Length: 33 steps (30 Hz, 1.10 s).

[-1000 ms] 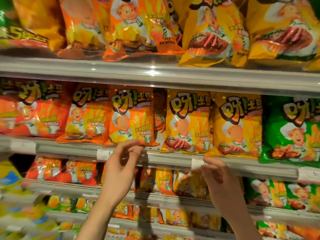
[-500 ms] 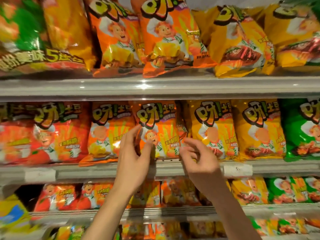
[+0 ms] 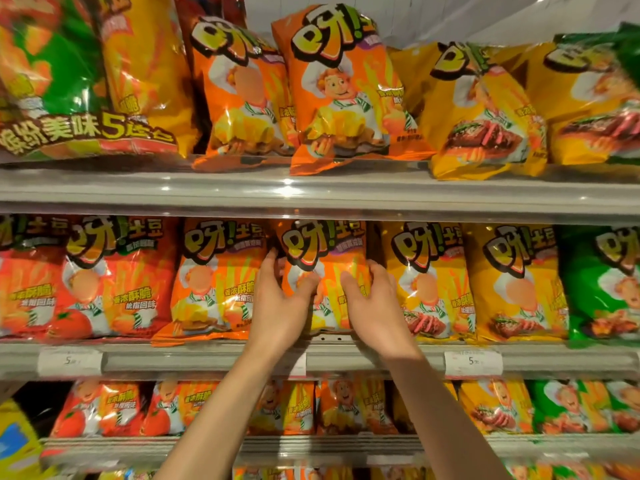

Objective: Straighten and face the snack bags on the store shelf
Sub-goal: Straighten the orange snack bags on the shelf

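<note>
An orange snack bag with a cartoon chef stands upright in the middle shelf row. My left hand grips its left edge, fingers behind the bag and thumb on the front. My right hand grips its right edge the same way. To its left stands another orange bag, to its right a yellow bag. The lower half of the held bag is hidden by my hands.
The middle shelf rail carries price tags. Red bags stand at the left, a green bag at the right. The top shelf holds larger orange and yellow bags leaning forward. Smaller bags fill the lower shelf.
Both hands rose from the shelf rail and closed on the two sides of the orange bag. The view tilted upward, showing more of the top shelf.
</note>
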### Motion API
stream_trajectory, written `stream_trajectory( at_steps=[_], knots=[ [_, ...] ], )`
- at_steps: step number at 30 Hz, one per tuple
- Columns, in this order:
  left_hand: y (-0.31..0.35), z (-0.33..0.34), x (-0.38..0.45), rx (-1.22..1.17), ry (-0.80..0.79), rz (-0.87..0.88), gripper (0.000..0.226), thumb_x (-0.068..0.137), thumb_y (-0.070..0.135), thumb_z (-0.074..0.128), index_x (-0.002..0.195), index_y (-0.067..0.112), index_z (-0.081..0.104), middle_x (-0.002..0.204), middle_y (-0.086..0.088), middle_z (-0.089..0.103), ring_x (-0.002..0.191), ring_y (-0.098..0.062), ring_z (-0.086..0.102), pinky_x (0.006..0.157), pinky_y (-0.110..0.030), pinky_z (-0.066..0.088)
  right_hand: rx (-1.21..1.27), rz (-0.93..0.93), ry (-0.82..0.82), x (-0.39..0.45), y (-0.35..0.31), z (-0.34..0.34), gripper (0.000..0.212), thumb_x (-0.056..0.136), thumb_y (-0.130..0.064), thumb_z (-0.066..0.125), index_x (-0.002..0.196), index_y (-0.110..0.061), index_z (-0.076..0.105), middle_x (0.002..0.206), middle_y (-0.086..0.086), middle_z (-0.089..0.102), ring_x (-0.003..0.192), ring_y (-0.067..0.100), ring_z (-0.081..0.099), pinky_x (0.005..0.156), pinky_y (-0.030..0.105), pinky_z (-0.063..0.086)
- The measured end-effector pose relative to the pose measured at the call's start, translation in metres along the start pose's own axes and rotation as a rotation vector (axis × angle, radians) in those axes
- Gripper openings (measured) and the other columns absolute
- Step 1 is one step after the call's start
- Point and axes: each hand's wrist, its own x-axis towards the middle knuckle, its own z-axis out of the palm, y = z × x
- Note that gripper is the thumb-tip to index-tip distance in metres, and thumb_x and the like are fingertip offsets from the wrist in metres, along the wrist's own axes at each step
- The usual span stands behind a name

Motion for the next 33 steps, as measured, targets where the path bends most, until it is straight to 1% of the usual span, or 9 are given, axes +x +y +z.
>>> stream_trajectory(
  at_steps=[3,7,10,16,21,25,28,30,33],
  knots=[
    [0.004,0.000,0.010,-0.073,-0.039,-0.078,0.061,0.082,0.040,0.077,0.130,0.025,0.041,0.131,0.004,0.057,0.124,-0.015,0.055,0.106,-0.036,0.044,0.046,0.053,-0.023,0.009,-0.004,-0.003,0.063,0.103,-0.046,0.041,0.154,-0.014,0.023,0.153,0.008,0.037,0.131,0.022,0.045,0.098,0.030,0.035],
    [0.008,-0.001,0.022,-0.132,-0.134,-0.189,0.081,0.086,0.049,0.070,0.148,0.017,0.029,0.139,0.001,0.054,0.124,-0.020,0.055,0.105,-0.041,0.045,0.055,0.139,-0.087,0.016,-0.010,-0.001,0.079,0.100,-0.056,0.039,0.157,-0.010,0.010,0.157,0.011,0.034,0.137,0.027,0.041,0.095,0.031,0.031],
    [0.009,0.000,0.029,-0.086,-0.182,-0.218,0.089,0.086,0.057,0.066,0.152,0.017,0.022,0.139,-0.004,0.053,0.124,-0.024,0.054,0.103,-0.042,0.045,0.033,0.144,-0.084,0.016,-0.012,0.002,0.083,0.097,-0.062,0.038,0.157,-0.011,0.012,0.158,0.013,0.033,0.141,0.029,0.036,0.105,0.037,0.032],
    [0.003,-0.003,0.032,-0.148,-0.177,-0.229,0.083,0.081,0.057,0.072,0.144,0.019,0.033,0.125,0.002,0.060,0.112,-0.019,0.060,0.099,-0.045,0.050,-0.083,0.093,-0.142,0.002,-0.012,-0.004,0.080,0.098,-0.068,0.027,0.157,-0.015,0.017,0.156,0.010,0.037,0.142,0.026,0.037,0.109,0.037,0.031],
    [0.001,-0.001,0.035,-0.131,-0.186,-0.250,0.078,0.081,0.061,0.069,0.138,0.016,0.043,0.118,0.001,0.063,0.104,-0.016,0.062,0.074,-0.031,0.048,-0.062,0.093,-0.118,0.004,-0.006,-0.001,0.084,0.094,-0.073,0.028,0.153,-0.014,0.030,0.156,0.006,0.037,0.141,0.024,0.038,0.113,0.039,0.032],
    [0.004,0.002,0.046,-0.128,-0.204,-0.253,0.082,0.074,0.068,0.066,0.136,0.018,0.048,0.125,0.000,0.060,0.109,-0.016,0.059,0.086,-0.033,0.048,0.034,0.142,-0.086,0.016,-0.012,-0.003,0.086,0.091,-0.074,0.035,0.151,-0.012,0.030,0.150,0.009,0.042,0.135,0.029,0.043,0.111,0.043,0.035],
    [0.007,0.004,0.047,-0.117,-0.201,-0.253,0.080,0.075,0.072,0.058,0.137,0.021,0.049,0.126,-0.003,0.059,0.111,-0.021,0.059,0.091,-0.038,0.048,0.029,0.148,-0.080,0.026,-0.019,-0.004,0.085,0.096,-0.066,0.038,0.155,-0.008,0.018,0.151,0.013,0.042,0.135,0.032,0.043,0.104,0.036,0.036],
    [0.007,0.005,0.048,-0.128,-0.165,-0.262,0.075,0.082,0.067,0.057,0.138,0.020,0.045,0.125,-0.005,0.059,0.111,-0.025,0.058,0.094,-0.041,0.048,0.027,0.130,-0.050,0.030,-0.019,-0.005,0.076,0.099,-0.059,0.037,0.152,-0.006,0.023,0.146,0.015,0.048,0.128,0.032,0.048,0.092,0.031,0.034],
    [0.011,0.006,0.050,-0.116,-0.123,-0.239,0.067,0.089,0.063,0.055,0.134,0.015,0.046,0.117,-0.004,0.061,0.101,-0.022,0.059,0.080,-0.034,0.043,0.041,0.131,-0.006,0.035,-0.018,-0.005,0.064,0.102,-0.054,0.033,0.147,-0.009,0.031,0.142,0.017,0.051,0.120,0.032,0.051,0.086,0.029,0.030]
  ],
)
